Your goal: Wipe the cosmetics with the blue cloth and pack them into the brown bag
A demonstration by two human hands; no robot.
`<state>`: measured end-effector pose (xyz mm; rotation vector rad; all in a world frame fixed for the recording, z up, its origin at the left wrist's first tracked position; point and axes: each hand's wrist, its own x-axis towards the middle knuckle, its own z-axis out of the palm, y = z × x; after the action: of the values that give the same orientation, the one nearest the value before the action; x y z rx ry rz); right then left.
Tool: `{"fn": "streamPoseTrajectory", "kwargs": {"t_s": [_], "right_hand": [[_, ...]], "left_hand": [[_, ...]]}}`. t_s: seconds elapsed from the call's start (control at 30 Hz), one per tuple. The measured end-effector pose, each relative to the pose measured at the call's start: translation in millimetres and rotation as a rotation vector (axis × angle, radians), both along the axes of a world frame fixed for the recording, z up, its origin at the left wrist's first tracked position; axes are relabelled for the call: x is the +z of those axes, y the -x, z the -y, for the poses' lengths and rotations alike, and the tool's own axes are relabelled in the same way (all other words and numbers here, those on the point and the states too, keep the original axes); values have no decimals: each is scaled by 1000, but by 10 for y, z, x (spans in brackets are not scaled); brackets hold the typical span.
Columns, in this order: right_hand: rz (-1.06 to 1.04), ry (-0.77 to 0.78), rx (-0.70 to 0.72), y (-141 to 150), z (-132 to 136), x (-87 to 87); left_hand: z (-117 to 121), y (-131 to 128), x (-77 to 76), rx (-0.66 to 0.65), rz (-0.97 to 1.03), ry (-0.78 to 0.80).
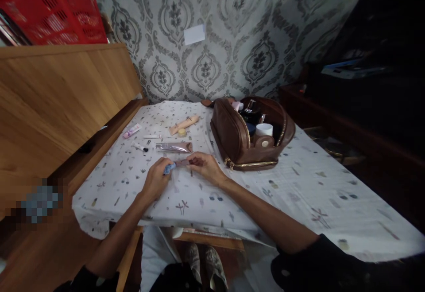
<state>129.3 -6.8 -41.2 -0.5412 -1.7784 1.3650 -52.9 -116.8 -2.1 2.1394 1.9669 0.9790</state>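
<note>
Slim tube (182, 162) lies between the two hands, over the patterned surface (206, 210). Its right end is pinched in the fingertips of the right hand (203, 166); the left hand (157, 177) grips a bunched blue cloth (168, 168) at the other end. Whether the left fingers also reach the tube beneath the cloth, I cannot tell.

The likeliest trouble is a slip — the right hand seems to have only a narrow pinch, so a hard pull or twist on the cloth could draw the tube loose and drop it. A silver tube (174, 147) lies just beyond the hands; a forward push of the knuckles might send it into the small bottle (139, 146) ahead of the left hand. Beyond the right hand and to its right, the bag (229, 128) stands unzipped, with a white jar (264, 130) near its mouth — a wide swing of that forearm could bump it.

Both forearms angle inward from black sleeves (318, 256). The left one slants up from the near edge, fingers curled around the cloth; the right reaches diagonally across, fingers pointing left.
</note>
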Motion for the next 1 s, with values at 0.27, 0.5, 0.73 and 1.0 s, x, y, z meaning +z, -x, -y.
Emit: {"fn": "streamPoseTrajectory", "kwargs": {"t_s": [0.27, 0.5, 0.73, 1.0], "right_hand": [[14, -57, -49, -9, -35, -6], [43, -76, -45, -28, -32, 19], [10, -60, 16, -15, -24, -34], [-13, -38, -9, -17, -23, -33]], "left_hand": [[30, 13, 28, 36, -78, 55], [3, -207, 187, -20, 4, -107], [-124, -348, 174, -59, -89, -70], [-46, -8, 71, 30, -35, -9]]}}
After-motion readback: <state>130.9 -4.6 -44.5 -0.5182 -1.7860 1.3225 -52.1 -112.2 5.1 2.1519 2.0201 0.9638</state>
